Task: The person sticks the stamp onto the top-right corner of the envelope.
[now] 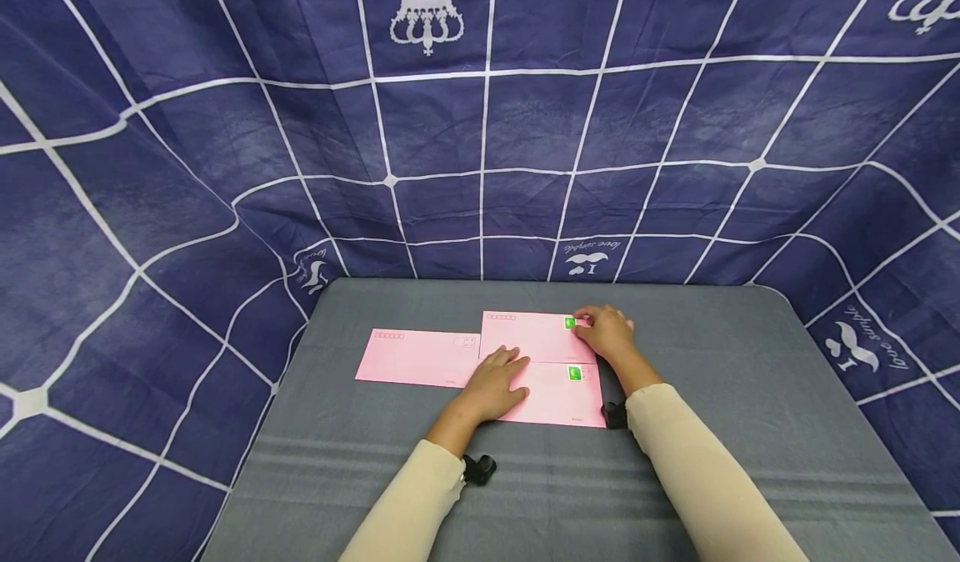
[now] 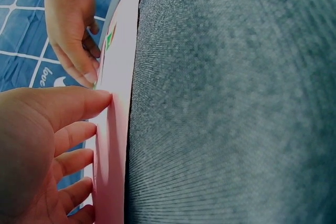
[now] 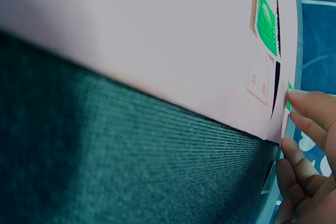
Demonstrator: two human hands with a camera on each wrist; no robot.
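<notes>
Lower centre: left hand (image 1: 495, 387), fingers spread, rests on a pink envelope (image 1: 551, 402). Farther right, green stamp (image 1: 569, 323) at right hand's (image 1: 609, 332) fingertips; whether pinched, cannot tell.

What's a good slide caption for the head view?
Left hand on pink envelopes, right hand at the upper green stamp.

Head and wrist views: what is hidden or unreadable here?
Head: where the near pink paper envelope meets the left pink paper envelope, covered by the left hand.
Head: the fine print, lower right on the near pink paper envelope, too small.
Right wrist: part of the small green paper stamp, behind the right hand; pinched or pressed, unclear.
Left wrist: the left hand, cut off by the left edge.
</notes>
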